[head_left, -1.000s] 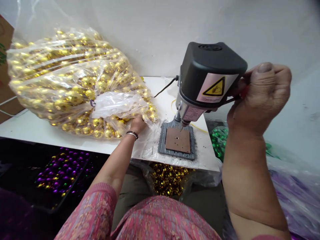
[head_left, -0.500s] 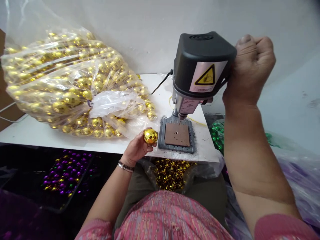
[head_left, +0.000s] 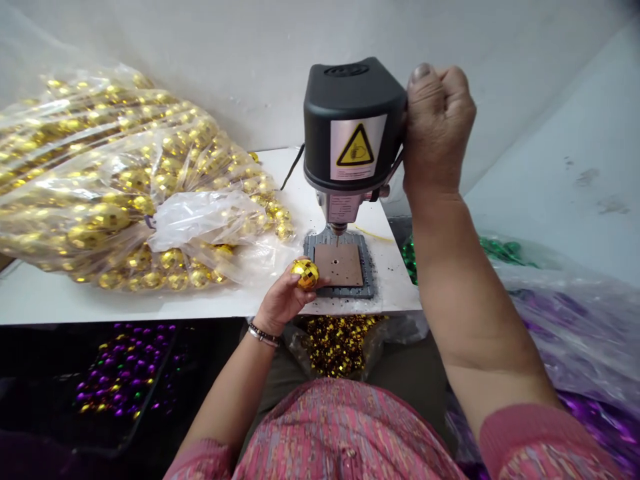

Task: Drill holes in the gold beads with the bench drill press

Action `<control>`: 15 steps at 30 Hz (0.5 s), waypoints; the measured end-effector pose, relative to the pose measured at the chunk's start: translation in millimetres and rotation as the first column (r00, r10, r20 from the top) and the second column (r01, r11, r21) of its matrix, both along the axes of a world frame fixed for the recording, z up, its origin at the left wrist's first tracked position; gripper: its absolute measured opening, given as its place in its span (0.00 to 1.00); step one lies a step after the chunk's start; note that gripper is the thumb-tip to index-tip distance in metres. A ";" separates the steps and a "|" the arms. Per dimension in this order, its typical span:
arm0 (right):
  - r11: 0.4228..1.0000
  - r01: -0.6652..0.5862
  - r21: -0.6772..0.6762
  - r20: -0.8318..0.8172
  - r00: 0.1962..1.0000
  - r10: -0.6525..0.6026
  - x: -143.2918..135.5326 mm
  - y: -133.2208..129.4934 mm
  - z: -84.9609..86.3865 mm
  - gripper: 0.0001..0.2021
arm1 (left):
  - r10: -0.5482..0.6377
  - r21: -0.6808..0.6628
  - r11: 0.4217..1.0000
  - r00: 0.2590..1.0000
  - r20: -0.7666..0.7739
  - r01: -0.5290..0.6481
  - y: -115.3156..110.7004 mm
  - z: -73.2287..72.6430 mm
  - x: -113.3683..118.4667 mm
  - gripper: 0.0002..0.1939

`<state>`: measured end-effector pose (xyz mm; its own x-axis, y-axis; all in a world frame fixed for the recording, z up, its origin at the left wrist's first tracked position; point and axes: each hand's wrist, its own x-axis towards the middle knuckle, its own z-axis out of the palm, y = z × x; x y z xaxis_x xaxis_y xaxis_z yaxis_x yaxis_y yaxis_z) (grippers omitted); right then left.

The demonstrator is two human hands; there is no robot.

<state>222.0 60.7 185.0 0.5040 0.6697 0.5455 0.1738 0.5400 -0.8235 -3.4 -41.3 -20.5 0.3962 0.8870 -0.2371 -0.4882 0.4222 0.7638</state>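
Between the thumb and fingers of my left hand [head_left: 285, 297] is a shiny gold faceted ball [head_left: 305, 273], held at the left edge of the drill press base [head_left: 370, 283]. A brown square plate [head_left: 345, 265] with a small dark hole lies on that base. Over the plate stands the black drill press head [head_left: 353, 120], its thin drill bit [head_left: 337, 240] a little above the surface. My right hand [head_left: 440, 120] is closed in a fist at the head's right side, where a metal lever rod [head_left: 395, 167] runs up into it; the grip itself is hidden.
A big clear bag of gold balls [head_left: 130, 180] covers the left of the white table [head_left: 270, 303]. An open bag of gold pieces [head_left: 343, 343] sits at my lap. Purple and gold balls [head_left: 127, 367] lie below left. Green [head_left: 500, 250] and purple bagged items [head_left: 600, 427] are at right.
My left hand has brought the gold ball closer to the brown plate, fingers now over its left edge. My right hand stays closed at the lever. The whole view has shifted somewhat.
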 end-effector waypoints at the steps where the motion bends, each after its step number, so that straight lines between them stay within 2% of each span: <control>1: 1.000 -0.004 0.003 0.006 1.000 0.004 0.9 0.4 -0.8 0.19 | 0.011 0.023 1.000 0.999 -0.041 -0.010 1.0 1.2 1.0 0.36; 3: 1.000 -0.017 0.009 0.020 1.000 0.017 2.2 0.8 -2.0 0.18 | 0.060 0.120 0.992 0.979 -0.196 -0.037 3.2 3.4 1.7 0.38; 5: 0.999 -0.032 0.017 0.034 0.999 0.031 2.7 0.6 -2.8 0.18 | 0.126 0.229 0.973 0.918 -0.376 -0.039 6.5 4.4 0.7 0.38; 7: 0.999 -0.045 0.026 0.046 0.998 0.044 2.6 0.3 -3.7 0.17 | 0.146 0.268 0.963 0.868 -0.475 -0.015 10.4 3.7 -1.0 0.38; 9: 0.998 -0.061 0.033 0.056 0.997 0.059 2.1 0.3 -5.0 0.17 | 0.109 0.239 0.971 0.879 -0.463 0.005 14.3 2.0 -1.5 0.37; 13: 0.996 -0.084 0.034 0.062 0.995 0.082 1.7 1.1 -7.3 0.16 | 0.092 0.211 0.977 0.946 -0.312 -0.026 20.5 -0.3 4.2 0.36; 15: 0.996 -0.087 0.030 0.065 0.994 0.085 1.8 1.0 -7.1 0.17 | 0.100 0.205 0.978 0.941 -0.323 -0.034 23.2 0.5 8.1 0.37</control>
